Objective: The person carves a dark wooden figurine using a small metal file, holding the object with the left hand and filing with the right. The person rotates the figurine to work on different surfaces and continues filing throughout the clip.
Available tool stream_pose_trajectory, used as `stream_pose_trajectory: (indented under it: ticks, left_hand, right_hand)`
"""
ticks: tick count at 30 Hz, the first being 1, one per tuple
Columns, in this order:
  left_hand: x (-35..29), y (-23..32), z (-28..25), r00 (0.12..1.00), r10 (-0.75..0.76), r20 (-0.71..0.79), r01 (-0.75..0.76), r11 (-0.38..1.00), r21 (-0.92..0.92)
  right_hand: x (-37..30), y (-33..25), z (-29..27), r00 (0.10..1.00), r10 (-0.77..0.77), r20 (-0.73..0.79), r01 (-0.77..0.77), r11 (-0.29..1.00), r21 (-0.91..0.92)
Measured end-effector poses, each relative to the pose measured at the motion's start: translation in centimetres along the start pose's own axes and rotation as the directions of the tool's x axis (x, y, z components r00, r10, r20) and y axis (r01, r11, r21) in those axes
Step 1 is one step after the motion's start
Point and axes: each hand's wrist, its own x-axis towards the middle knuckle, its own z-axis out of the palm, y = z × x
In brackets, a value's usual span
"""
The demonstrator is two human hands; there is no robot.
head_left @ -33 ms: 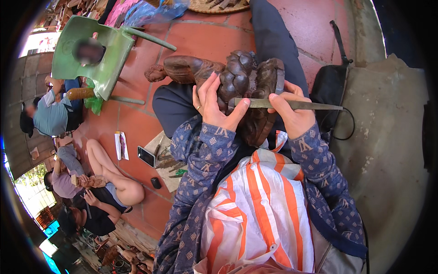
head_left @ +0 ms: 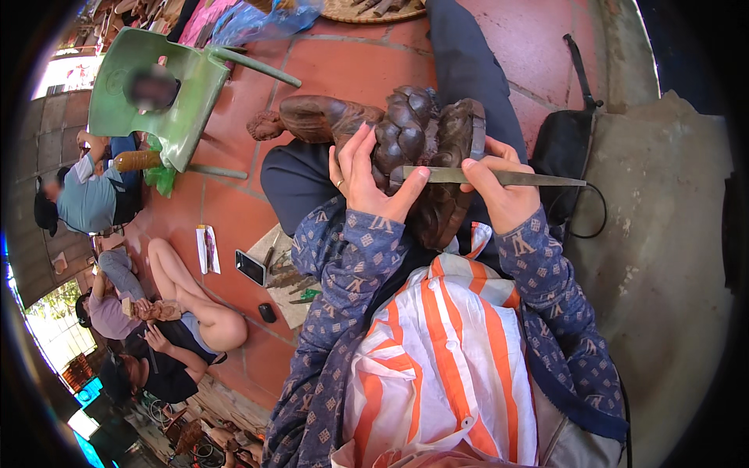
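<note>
A dark brown wood carving (head_left: 406, 140) with rounded, scale-like lobes lies across my lap. Its narrower figure-shaped end points left. Flat over its near side runs a long grey metal file (head_left: 538, 179), tapering to a point at the right. My left hand (head_left: 370, 175), wearing a ring, grips the carving with its fingers on top, its thumb touching the file's left end. Thumb and fingers of my right hand (head_left: 499, 187) close around the middle of the file, beside the carving's right edge. Some of the fingertips are hidden behind the wood and the file.
On the tiled floor to the left lie a phone (head_left: 250, 267), a black computer mouse (head_left: 267, 313) and a board with several tools (head_left: 289, 285). A green plastic chair (head_left: 191, 117) stands farther left, near seated people. A black bag (head_left: 562, 144) rests at my right.
My right hand has shifted very slightly; the carving and the file look the same in both frames.
</note>
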Motion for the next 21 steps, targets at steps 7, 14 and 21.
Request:
stream_pose_trajectory:
  ticks: [7,14,21]
  left_hand:
    - [0.3,-1.0,0.8,0.999,0.016,-0.041,-0.017,1.000,-0.018]
    - [-0.2,-5.1,-3.0,0.985,-0.155,-0.076,0.102,0.877,-0.469]
    - [-1.3,-5.7,-4.3,0.978,-0.166,0.125,0.204,0.881,-0.427]
  right_hand:
    - [-0.2,2.4,-0.8,0.995,0.088,-0.055,-0.072,0.967,0.246]
    - [-0.9,4.4,-6.4,0.981,0.171,-0.090,-0.071,0.754,0.652]
    - [-1.2,6.0,-7.1,0.978,0.161,-0.135,-0.026,0.730,0.683]
